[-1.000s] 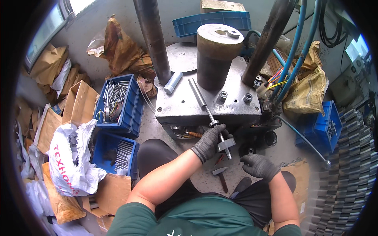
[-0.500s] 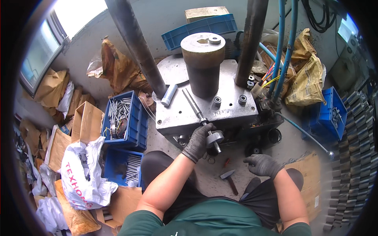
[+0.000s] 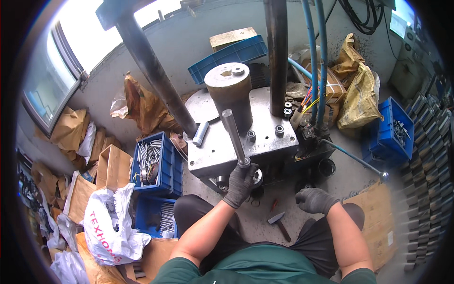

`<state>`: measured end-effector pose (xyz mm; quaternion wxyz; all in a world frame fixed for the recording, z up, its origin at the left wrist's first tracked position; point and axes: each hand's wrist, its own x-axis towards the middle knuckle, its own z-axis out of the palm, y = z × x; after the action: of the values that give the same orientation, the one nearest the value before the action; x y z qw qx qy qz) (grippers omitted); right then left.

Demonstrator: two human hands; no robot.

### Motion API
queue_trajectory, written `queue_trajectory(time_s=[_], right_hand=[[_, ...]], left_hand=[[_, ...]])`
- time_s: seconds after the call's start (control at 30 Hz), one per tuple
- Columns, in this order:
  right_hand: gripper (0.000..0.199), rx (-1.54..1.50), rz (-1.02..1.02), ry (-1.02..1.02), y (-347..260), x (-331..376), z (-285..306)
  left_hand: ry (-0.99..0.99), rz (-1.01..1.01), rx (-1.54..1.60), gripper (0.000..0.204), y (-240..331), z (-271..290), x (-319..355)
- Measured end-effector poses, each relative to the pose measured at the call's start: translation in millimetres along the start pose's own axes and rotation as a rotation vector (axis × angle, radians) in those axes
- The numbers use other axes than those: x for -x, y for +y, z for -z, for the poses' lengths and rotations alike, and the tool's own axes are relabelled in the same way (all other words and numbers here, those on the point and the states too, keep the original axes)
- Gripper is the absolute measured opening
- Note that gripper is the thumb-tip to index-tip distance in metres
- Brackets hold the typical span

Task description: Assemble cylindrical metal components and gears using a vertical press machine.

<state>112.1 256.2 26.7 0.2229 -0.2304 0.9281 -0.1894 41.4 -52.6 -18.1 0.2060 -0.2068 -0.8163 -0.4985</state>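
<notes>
Left hand [image 3: 241, 182] closed around lower end of steel rod [image 3: 235, 137], now raised more upright over front edge of press plate [image 3: 265, 142]; right hand [image 3: 313, 199] loosely curled, empty, shifted toward hammer [image 3: 279, 222] on floor.

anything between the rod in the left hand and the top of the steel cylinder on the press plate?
Nothing visible. The left hand has its grip closed around the lower end of the long grey steel rod, which tilts up in front of the rusty steel cylinder. The cylinder's top carries only a small round metal piece.
</notes>
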Motion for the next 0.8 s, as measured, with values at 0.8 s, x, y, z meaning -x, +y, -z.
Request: queue_trajectory(time_s=[0.8], right_hand=[[0.048, -0.018, 0.096, 0.062, -6, -4, 13]], left_hand=[[0.278, 0.122, -0.158, 0.029, 39, 123, -361]])
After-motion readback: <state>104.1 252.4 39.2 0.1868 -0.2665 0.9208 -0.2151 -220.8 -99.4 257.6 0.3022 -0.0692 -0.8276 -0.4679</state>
